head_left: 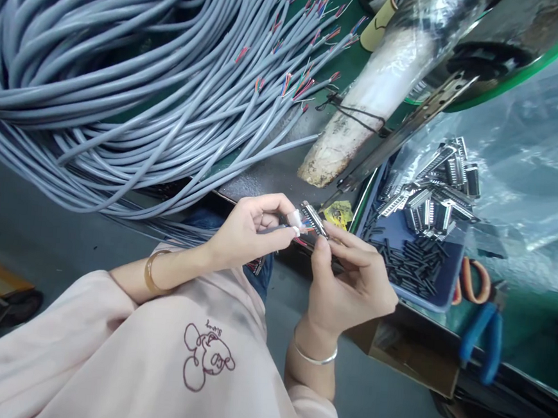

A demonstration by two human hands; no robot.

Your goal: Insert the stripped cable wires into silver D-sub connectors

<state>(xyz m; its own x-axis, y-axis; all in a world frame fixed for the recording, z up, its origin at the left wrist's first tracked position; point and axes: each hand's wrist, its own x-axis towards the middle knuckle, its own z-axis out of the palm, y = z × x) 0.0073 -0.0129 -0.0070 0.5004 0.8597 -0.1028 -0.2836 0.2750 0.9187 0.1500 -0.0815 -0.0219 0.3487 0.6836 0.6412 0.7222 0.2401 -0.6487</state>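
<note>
My left hand [261, 225] pinches the end of a grey cable, its thumb and forefinger tips wrapped in something white. Thin coloured wires [309, 225] fan out of that end towards a metal multi-pin connector [313, 218]. Thumb and fingers of my right hand [346, 266] grip this connector at its lower edge. The wires reach the pin side of the connector; whether each one is attached is too small to tell. Just beyond the connector lies a yellow label or wrapper [338, 214].
Many grey cables [139, 82] with stripped ends cover the left. A blue tray [405, 286] holds connectors [438, 189] and short black tubes [412, 264]. Blue-handled pliers [484, 331] and an orange-handled tool [475, 281] lie right. A wrapped white pipe [359, 106] slants overhead beside a metal bar [406, 129].
</note>
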